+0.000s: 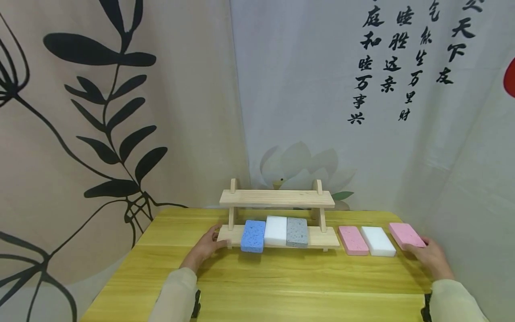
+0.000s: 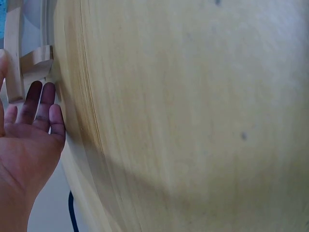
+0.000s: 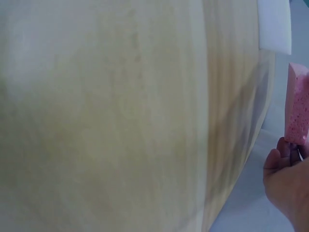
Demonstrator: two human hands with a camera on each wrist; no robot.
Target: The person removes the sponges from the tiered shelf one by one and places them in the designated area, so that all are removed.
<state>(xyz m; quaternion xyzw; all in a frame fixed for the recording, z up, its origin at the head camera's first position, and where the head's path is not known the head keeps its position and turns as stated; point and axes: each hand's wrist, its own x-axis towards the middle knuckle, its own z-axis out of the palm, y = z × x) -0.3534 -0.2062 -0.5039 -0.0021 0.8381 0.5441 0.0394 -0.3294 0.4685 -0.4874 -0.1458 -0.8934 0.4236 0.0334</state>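
Observation:
At the right of the table, my right hand (image 1: 432, 258) pinches a pink sponge block (image 1: 406, 235) by its near right edge. The right wrist view shows this pink sponge (image 3: 298, 106) raised above the table, the hand's fingers at its lower end. My left hand (image 1: 206, 247) holds the left end of the small two-tier wooden shelf (image 1: 277, 198), thumb at the front. In the left wrist view the other fingers (image 2: 46, 104) extend past the board end. On the lower tier lean a blue sponge (image 1: 253, 236), a white one (image 1: 276, 230) and a grey speckled one (image 1: 297, 232).
Right of the shelf, another pink sponge (image 1: 353, 240) and a white sponge (image 1: 378, 241) lie flat on the wooden table (image 1: 306, 281). The shelf's upper tier bears nothing. Behind the table hangs a printed cloth (image 1: 193, 112) with leaves and writing.

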